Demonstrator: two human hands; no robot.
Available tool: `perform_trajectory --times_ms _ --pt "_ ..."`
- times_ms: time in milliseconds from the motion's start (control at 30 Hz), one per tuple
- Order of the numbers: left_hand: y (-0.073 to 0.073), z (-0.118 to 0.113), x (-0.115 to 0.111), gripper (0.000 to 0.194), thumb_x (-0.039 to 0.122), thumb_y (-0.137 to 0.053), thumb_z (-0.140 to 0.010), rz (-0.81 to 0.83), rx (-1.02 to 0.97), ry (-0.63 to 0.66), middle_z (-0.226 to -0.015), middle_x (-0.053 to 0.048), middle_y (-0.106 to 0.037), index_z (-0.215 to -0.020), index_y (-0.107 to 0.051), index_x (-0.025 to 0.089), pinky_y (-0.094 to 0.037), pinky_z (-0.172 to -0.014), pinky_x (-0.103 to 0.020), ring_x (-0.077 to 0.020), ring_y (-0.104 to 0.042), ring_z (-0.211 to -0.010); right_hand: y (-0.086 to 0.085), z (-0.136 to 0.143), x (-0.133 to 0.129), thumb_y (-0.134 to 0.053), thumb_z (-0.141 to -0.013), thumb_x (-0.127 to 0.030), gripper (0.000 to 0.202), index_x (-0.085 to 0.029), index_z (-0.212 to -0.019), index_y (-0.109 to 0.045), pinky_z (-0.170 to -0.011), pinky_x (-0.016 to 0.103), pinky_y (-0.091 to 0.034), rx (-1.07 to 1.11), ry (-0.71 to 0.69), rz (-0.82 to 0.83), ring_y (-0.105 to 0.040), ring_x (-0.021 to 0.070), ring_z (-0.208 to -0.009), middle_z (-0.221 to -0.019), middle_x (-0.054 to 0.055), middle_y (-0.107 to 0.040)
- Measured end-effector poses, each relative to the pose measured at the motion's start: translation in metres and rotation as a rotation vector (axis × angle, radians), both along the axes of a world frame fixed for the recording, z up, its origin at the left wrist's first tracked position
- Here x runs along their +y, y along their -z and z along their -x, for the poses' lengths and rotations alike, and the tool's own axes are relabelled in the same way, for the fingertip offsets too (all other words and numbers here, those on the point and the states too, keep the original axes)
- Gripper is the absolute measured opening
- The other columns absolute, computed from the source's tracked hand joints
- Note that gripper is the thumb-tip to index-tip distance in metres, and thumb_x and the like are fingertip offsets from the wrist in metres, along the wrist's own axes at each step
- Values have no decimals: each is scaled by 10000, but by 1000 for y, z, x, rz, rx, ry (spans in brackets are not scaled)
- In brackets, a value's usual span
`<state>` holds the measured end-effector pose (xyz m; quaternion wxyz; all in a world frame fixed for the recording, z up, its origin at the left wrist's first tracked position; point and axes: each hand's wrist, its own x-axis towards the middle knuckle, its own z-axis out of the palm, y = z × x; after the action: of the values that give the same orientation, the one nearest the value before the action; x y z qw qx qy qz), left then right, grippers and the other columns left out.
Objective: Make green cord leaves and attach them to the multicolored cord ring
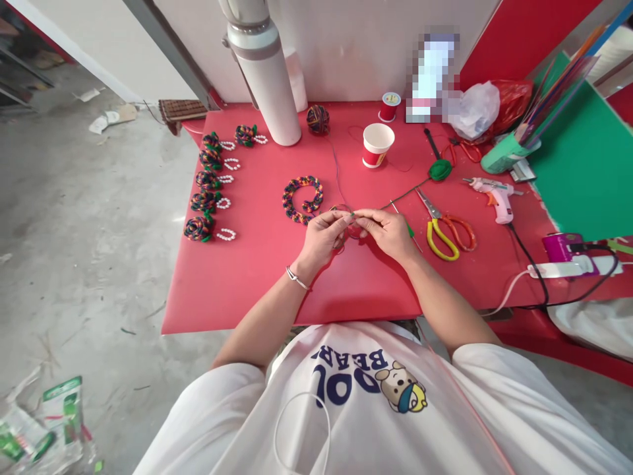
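**Both hands pinching a thin wire loop at the middle of the red table**

From my remote seat I see the left hand [324, 236] and the right hand [388, 231] meeting fingertip to fingertip just above the red table [247, 277], a little nearer its front edge than its back. Between them sits a small loop of thin wire [353, 227]; the fingers of both hands are closed in a fine pinch on it, thumbs against forefingers. A green tip shows right at the pinch, and a green cord runs from there toward the green spool [440, 169] further back on the right.

To do this well, I judge the pinch should stay light and close to the joint, with the loop kept low over the tabletop so it does not spring open; the wire is too fine for me to tell how it is twisted.

Just behind the hands lies a multicoloured braided ring [302, 198]. Along the left edge stands a row of finished braided rosettes [204, 191] with pearl loops. Yellow-handled scissors [442, 232] lie just right of the right hand, a pink glue gun [494, 194] beyond them toward the right edge. A paper cup [377, 144] and a ball of yarn [317, 119] stand near the back edge.
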<state>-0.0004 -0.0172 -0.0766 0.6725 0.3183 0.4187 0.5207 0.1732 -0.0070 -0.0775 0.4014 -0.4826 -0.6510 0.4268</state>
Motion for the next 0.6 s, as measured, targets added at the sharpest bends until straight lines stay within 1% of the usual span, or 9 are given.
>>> perform_trajectory --times_ms 133,333,400,500,600 --pt "1 -1 1 495 540 -988 -586 1 11 -11 -436 83 -442 -774 -750 149 -198 -367 -204 -31 -312 -349 -3 0 0 -686 -906 -711 484 -251 -984 -819 -633 269 -608 23 31 41 -750 159 -661 -809 7 -818" --pt "2 0 0 477 537 -983 -600 1 27 -23 -423 85 -426 -772 -755 156 -200 -363 -214 -38 -296 -354 -7 2 -3 -697 -881 -738 509 -238 -923 -782 -583 262 -573 23 40 20 -718 151 -606 -738 -3 -777" --pt "2 0 0 471 538 -979 -608 1 27 -27 -418 88 -413 -778 -760 157 -191 -359 -215 -38 -284 -353 -5 2 -3 -690 -897 -724 494 -237 -924 -769 -585 264 -556 26 37 3 -705 147 -601 -730 -10 -762" --pt "3 -1 0 480 540 -984 -592 16 28 -33 -418 90 -411 -779 -757 160 -182 -353 -217 -38 -272 -349 -1 1 -2 -622 -966 -690 467 -238 -962 -739 -629 269 -537 -1 54 -55 -673 138 -613 -727 -17 -734" --pt "4 -1 0 480 535 -985 -589 22 38 -36 -424 87 -423 -775 -749 162 -184 -359 -217 -36 -274 -354 1 0 -1 -566 -1023 -633 429 -234 -989 -717 -703 278 -527 -57 59 -161 -658 141 -701 -806 4 -734"
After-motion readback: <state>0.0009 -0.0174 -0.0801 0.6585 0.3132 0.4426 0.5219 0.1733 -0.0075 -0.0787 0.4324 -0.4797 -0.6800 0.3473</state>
